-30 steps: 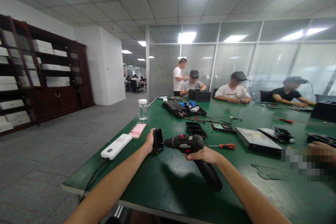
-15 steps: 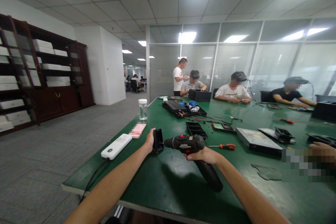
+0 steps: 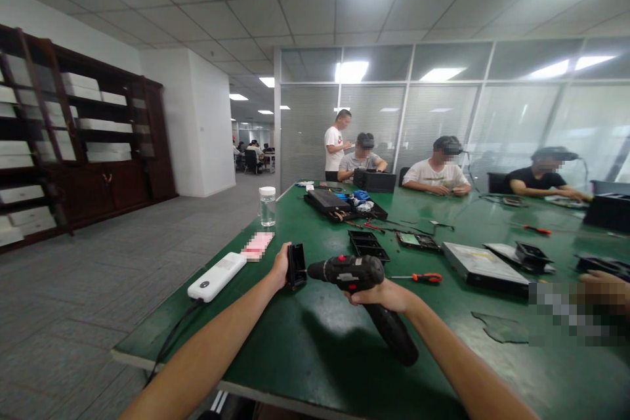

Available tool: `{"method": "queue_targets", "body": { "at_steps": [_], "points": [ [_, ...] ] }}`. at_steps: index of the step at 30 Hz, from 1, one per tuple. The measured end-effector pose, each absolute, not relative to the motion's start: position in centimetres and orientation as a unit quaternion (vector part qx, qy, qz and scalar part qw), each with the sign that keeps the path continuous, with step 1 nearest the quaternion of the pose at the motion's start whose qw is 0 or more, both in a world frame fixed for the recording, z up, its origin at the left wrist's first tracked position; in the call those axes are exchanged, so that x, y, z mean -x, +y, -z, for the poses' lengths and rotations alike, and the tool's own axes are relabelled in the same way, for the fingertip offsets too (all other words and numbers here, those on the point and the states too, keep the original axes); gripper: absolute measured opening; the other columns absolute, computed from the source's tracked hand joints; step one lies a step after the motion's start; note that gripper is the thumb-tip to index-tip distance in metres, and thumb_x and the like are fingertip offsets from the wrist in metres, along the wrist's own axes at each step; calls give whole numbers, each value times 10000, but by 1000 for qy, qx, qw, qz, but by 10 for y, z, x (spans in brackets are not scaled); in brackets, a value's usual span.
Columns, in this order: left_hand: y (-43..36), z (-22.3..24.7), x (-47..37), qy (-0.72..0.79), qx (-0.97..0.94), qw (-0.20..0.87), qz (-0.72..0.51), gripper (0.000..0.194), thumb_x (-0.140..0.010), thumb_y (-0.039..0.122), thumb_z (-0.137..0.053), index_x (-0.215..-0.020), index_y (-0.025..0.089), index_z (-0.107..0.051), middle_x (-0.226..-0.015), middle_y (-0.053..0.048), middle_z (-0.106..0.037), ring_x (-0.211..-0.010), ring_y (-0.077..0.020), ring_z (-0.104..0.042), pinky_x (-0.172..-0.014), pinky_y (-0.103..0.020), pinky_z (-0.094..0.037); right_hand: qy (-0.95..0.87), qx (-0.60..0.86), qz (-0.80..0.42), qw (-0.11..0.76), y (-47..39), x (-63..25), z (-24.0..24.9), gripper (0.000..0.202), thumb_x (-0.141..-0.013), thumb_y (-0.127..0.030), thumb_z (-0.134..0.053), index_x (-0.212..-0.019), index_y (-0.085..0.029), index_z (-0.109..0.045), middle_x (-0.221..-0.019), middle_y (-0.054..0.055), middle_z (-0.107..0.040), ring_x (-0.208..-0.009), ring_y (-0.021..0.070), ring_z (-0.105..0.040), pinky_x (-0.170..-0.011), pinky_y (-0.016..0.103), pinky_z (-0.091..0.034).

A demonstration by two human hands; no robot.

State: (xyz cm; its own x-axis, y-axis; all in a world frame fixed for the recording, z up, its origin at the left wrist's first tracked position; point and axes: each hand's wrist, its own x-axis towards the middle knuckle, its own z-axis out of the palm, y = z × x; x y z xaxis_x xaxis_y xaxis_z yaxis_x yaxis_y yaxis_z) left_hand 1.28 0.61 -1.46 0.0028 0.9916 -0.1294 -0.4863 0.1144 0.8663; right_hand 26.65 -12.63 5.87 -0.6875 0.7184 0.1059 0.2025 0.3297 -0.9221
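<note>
My left hand (image 3: 281,265) grips a small black plastic frame (image 3: 296,266) by its left side, holding it upright above the green table (image 3: 266,341). In my right hand (image 3: 381,294) is a black and red cordless drill (image 3: 352,272), its fingers wrapped round the handle. The drill's chuck points left at the frame; whether the bit touches it is too small to tell. Just behind the drill lies a black tray with compartments (image 3: 369,246). A screwdriver with an orange and black handle (image 3: 427,278) rests to the right of the drill.
A white power bank (image 3: 217,277) with a cable, a pink item (image 3: 258,246) and a clear jar (image 3: 267,207) stand left. A silver drive (image 3: 485,266) lies right, near another person's hand (image 3: 605,289). Behind are an open black case (image 3: 327,202), wires and several people.
The black frame and the drill have stayed almost in place, with the view shifted very slightly. Both hands keep their hold.
</note>
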Motion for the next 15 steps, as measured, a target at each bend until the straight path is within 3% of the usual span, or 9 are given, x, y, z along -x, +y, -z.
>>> {"method": "queue_targets", "body": {
  "at_steps": [4, 10, 15],
  "points": [
    [6, 14, -13, 394, -321, 631, -586, 352, -640, 537, -527, -616, 190, -469, -487, 17, -463, -417, -148, -468, -433, -273, -404, -779, 299, -487, 258, -125, -267, -57, 312, -715, -391, -632, -870, -125, -581, -779, 31, -544, -751, 150, -504, -744, 295, -414],
    [3, 13, -14, 395, -320, 633, -583, 348, -652, 532, -517, -622, 188, -473, -500, 13, -470, -426, -149, -472, -443, -275, -407, -790, 240, -491, 278, -121, -269, -49, 449, -798, -538, -469, -897, -110, -564, -753, 46, -542, -730, 156, -505, -730, 314, -407],
    [3, 12, -14, 397, -312, 637, -582, 351, -647, 533, -527, -625, 186, -479, -500, 18, -464, -432, -146, -473, -453, -270, -407, -787, 255, -489, 277, -125, -266, -54, 361, -782, -474, -534, -847, -121, -573, -732, 32, -543, -713, 148, -504, -733, 306, -402]
  ]
}}
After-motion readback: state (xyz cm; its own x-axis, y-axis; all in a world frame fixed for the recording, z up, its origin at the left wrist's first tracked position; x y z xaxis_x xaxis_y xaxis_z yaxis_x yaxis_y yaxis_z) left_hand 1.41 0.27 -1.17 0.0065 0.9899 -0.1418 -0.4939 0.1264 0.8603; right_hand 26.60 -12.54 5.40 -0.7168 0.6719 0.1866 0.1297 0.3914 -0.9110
